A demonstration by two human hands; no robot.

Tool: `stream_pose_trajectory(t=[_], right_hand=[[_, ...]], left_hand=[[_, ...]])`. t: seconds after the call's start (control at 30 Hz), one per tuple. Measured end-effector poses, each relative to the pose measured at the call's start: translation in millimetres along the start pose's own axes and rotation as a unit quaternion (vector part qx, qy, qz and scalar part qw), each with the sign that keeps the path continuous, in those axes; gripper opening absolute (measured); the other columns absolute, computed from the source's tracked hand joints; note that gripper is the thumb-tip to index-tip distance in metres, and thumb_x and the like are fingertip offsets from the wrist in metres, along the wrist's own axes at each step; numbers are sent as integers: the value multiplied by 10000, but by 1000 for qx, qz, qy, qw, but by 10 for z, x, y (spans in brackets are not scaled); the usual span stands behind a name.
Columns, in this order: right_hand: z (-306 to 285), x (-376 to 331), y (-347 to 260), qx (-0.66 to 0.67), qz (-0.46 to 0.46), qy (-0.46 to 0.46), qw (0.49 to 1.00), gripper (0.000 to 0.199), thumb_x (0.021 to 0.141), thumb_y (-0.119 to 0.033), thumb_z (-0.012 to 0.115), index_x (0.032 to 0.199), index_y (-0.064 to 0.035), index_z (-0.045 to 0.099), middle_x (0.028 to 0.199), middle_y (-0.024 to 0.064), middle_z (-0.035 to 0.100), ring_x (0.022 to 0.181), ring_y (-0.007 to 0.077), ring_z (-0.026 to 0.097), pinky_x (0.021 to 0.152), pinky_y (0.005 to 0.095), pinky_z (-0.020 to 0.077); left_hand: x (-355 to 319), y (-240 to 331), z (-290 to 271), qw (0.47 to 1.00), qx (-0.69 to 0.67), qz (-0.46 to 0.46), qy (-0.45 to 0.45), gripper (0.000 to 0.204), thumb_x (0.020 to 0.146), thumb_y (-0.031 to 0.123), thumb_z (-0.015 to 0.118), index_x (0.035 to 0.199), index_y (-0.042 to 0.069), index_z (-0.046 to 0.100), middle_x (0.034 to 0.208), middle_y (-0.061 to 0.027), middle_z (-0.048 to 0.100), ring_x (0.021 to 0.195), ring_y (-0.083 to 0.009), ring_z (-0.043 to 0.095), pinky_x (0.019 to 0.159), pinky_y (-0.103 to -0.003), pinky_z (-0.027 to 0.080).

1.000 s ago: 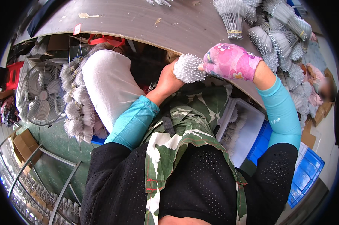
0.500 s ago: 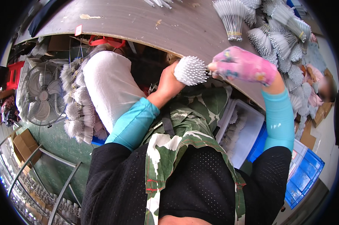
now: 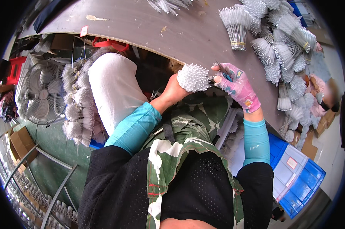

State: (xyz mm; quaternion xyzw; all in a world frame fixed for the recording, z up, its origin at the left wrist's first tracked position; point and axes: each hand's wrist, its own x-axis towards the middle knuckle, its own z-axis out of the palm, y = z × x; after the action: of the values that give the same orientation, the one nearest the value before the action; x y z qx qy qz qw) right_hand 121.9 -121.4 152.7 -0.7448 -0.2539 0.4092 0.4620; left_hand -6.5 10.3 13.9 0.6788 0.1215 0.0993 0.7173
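So my left hand was clamped on the white spiky brush ball, just off the desk edge. My gloved right hand had drifted off to 3 o'clock, pinching small scissors, trimming probably mid-way.

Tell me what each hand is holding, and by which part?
The bare left hand cups the white spiky bristle ball from its underside. The pink-gloved right hand pinches a small dark tool; its grip point is hidden.
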Motion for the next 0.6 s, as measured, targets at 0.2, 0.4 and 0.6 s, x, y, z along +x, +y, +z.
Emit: stream_pose_trajectory(t=[0.2,0.4,0.6], right_hand=[[141,-53,148,23,7,24,999,275,855,-94,625,1116,-12,606,952,-12,604,826,49,516,725,198,421],[254,-126,168,31,6,39,999,260,853,-74,607,1103,-5,618,880,-18,605,706,38,483,616,191,392],[364,-211,230,51,6,69,996,317,853,-42,610,1151,45,545,993,63,628,852,85,565,765,239,475]], left_hand=[[74,-288,44,986,123,109,3,420,753,205,702,1149,128,586,1082,-82,604,1013,-290,560,884,-388,440],[75,-267,59,984,121,128,-7,382,763,229,681,1123,134,594,1080,-96,605,991,-301,569,858,-396,447],[37,-229,61,986,153,68,4,346,780,189,670,1112,119,601,1061,-86,620,989,-297,580,857,-393,454]])
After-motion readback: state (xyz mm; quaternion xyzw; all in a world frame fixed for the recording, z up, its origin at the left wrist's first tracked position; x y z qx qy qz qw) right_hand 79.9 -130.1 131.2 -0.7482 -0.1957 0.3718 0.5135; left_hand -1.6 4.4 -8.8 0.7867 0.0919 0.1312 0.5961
